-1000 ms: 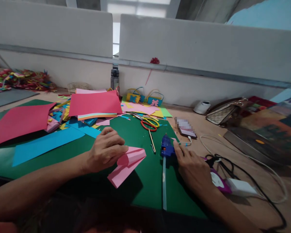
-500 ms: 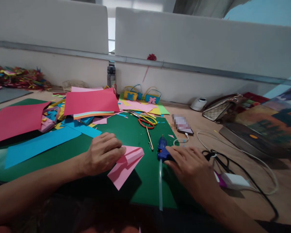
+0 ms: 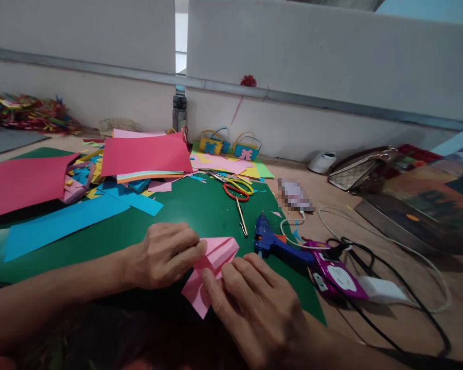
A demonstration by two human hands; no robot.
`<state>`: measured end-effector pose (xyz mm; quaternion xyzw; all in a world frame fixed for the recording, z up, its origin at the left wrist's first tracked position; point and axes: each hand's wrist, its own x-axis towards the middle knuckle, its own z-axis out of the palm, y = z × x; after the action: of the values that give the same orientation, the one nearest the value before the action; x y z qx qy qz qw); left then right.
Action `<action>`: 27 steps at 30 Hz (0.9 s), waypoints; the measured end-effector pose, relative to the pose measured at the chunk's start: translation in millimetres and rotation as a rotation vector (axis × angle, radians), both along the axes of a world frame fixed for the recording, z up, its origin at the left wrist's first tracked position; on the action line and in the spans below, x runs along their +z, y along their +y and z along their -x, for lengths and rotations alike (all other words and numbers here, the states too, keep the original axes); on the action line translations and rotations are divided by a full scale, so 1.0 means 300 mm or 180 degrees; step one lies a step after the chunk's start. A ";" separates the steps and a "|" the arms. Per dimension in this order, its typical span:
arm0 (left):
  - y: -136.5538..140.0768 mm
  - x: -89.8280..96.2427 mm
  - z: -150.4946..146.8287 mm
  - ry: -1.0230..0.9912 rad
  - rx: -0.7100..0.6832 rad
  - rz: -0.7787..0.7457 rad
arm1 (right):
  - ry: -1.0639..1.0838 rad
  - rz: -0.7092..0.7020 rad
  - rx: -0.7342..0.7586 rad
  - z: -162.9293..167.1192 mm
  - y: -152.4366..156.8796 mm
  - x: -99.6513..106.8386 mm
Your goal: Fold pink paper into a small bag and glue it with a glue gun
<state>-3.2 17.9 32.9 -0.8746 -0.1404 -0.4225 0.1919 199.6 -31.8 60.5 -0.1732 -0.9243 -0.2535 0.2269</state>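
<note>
Between my two hands is a folded piece of pink paper (image 3: 216, 252), held above the front of the green mat (image 3: 193, 210). My left hand (image 3: 170, 254) pinches its left side between thumb and fingers. My right hand (image 3: 258, 303) grips its right side, the thumb lying on the near face and the fingers bent along the fold. Just beyond my right hand, a blue glue gun (image 3: 268, 236) rests on the mat. A pen (image 3: 241, 217) and scissors with red and yellow handles (image 3: 237, 189) lie farther back.
Coloured paper sheets (image 3: 146, 154) and blue strips (image 3: 67, 221) lie at the left. Small paper bags (image 3: 246, 151) stand at the back. On the right are a phone (image 3: 295, 195), a purple power strip (image 3: 337, 275) with cables, and a handbag (image 3: 355, 172).
My right hand has let go of the glue gun and moved left onto the pink paper. The glue gun now lies on the mat. My left hand still holds the paper.
</note>
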 end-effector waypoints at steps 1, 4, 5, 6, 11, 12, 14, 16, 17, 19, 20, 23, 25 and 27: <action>-0.002 0.002 -0.001 0.0042 0.0007 0.0009 | -0.0163 -0.0160 -0.0152 0.006 -0.006 0.000; -0.004 0.004 -0.002 0.0125 0.0004 0.0043 | -0.0506 -0.0485 -0.0492 0.021 -0.020 -0.003; -0.004 0.004 -0.003 0.0141 -0.0004 0.0057 | -0.0552 -0.0554 -0.0504 0.025 -0.022 -0.005; -0.004 0.004 -0.003 0.0151 -0.0019 0.0062 | -0.0570 -0.0611 -0.0489 0.028 -0.024 -0.006; -0.006 -0.004 -0.004 0.0202 -0.0054 0.0055 | -0.0593 -0.0771 -0.0425 0.032 -0.024 -0.009; -0.007 -0.006 -0.004 0.0206 -0.0056 0.0034 | -0.0613 -0.0766 -0.0431 0.030 -0.024 -0.010; -0.009 -0.009 -0.004 0.0224 -0.0070 -0.0019 | -0.0615 -0.0771 -0.0415 0.028 -0.024 -0.011; -0.011 -0.011 -0.005 0.0239 -0.0059 -0.0031 | -0.0572 -0.0759 -0.0402 0.025 -0.024 -0.012; -0.012 -0.011 -0.005 0.0246 -0.0045 -0.0024 | -0.0535 -0.0750 -0.0407 0.024 -0.025 -0.013; -0.014 -0.012 -0.006 0.0251 -0.0005 0.0009 | -0.0467 -0.0707 -0.0415 0.022 -0.026 -0.014; -0.014 -0.012 -0.006 0.0258 -0.0003 0.0017 | -0.0443 -0.0685 -0.0418 0.022 -0.027 -0.015; -0.014 -0.011 -0.006 0.0259 -0.0026 0.0022 | -0.0412 -0.0650 -0.0415 0.019 -0.029 -0.016; -0.012 -0.010 -0.005 0.0257 -0.0061 0.0003 | -0.0408 -0.0667 -0.0396 0.018 -0.030 -0.016; -0.009 -0.008 -0.004 0.0297 -0.0088 -0.0029 | -0.0438 -0.0688 -0.0391 0.018 -0.030 -0.016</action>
<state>-2.0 15.2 30.4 -0.8944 -0.1173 -0.3845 0.1963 194.2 -40.9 55.8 -0.1863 -0.8926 -0.3762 0.1644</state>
